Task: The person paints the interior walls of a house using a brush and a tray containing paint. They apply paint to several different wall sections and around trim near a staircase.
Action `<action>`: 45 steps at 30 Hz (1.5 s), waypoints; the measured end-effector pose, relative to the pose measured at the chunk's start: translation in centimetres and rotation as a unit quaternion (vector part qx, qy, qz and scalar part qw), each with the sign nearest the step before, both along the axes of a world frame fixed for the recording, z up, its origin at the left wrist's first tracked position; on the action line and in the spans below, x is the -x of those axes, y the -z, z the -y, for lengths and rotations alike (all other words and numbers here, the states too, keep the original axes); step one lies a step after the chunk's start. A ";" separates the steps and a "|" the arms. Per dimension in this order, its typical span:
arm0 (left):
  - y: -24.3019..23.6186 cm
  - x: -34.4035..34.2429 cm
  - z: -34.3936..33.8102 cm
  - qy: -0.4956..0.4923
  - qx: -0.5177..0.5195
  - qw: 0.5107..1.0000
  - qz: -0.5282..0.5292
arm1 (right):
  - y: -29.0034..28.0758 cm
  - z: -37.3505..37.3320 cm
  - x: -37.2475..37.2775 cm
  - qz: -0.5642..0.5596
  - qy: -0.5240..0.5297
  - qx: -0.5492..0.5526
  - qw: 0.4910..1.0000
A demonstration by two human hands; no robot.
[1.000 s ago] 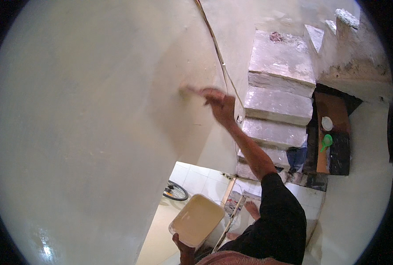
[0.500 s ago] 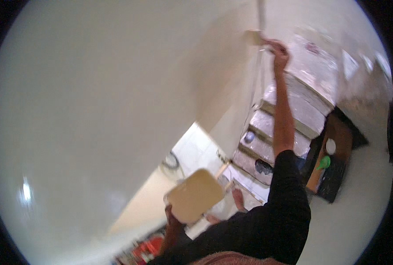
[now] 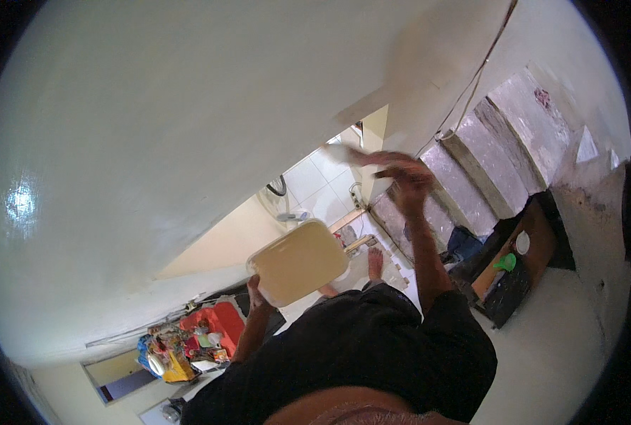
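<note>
My left hand (image 3: pixel 257 294) holds a pale rectangular plastic tub (image 3: pixel 253 263) by its left side. The tub contains beige paint (image 3: pixel 297 262) and is level in front of my body. My right hand (image 3: pixel 406 173), smeared by motion, is closed on what looks like a paintbrush (image 3: pixel 344 151). The brush is blurred and sits above and to the right of the tub, apart from it and near the lower edge of the pale wall (image 3: pixel 188 127). A darker patch (image 3: pixel 361 106) shows on the wall just above.
Plastic-covered stairs (image 3: pixel 485 163) rise on the right, with a cable (image 3: pixel 471 99) along the wall. A dark wooden unit (image 3: pixel 503 283) holds a green scoop (image 3: pixel 505 262). Assorted items and a red container (image 3: pixel 223 322) lie lower left. My bare foot (image 3: pixel 375 262) is on the floor.
My right hand has come down and left from the wall corner by the stairs, bringing the brush nearer the tub. The view has shifted; my left hand still holds the tub.
</note>
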State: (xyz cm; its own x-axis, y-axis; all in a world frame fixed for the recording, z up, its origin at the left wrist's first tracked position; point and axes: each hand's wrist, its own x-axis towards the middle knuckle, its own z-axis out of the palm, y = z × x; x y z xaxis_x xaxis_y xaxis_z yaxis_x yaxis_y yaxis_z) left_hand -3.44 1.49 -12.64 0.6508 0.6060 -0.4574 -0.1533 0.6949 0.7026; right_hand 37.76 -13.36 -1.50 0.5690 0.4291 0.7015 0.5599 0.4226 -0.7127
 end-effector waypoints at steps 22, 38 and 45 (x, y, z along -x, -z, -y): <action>1.0 13.9 -4.2 0.006 -0.071 0.996 -0.060 | 4.2 -3.7 3.7 -0.093 0.344 -0.018 0.934; -5.8 -2.7 1.1 0.045 -0.106 0.993 -0.005 | -7.3 3.0 13.2 0.041 -0.108 0.097 0.989; -7.6 -10.7 3.7 0.099 -0.115 0.988 0.037 | -8.8 4.8 10.4 0.093 -0.081 0.314 0.942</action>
State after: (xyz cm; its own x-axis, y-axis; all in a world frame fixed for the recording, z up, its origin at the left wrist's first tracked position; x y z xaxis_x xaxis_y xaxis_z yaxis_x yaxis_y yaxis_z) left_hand 7.31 -2.19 -5.03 0.7936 0.5458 -0.2689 -0.0873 0.5395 0.8375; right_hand 27.40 -18.12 7.31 0.3537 0.8626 0.3618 0.6636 0.0411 -0.7470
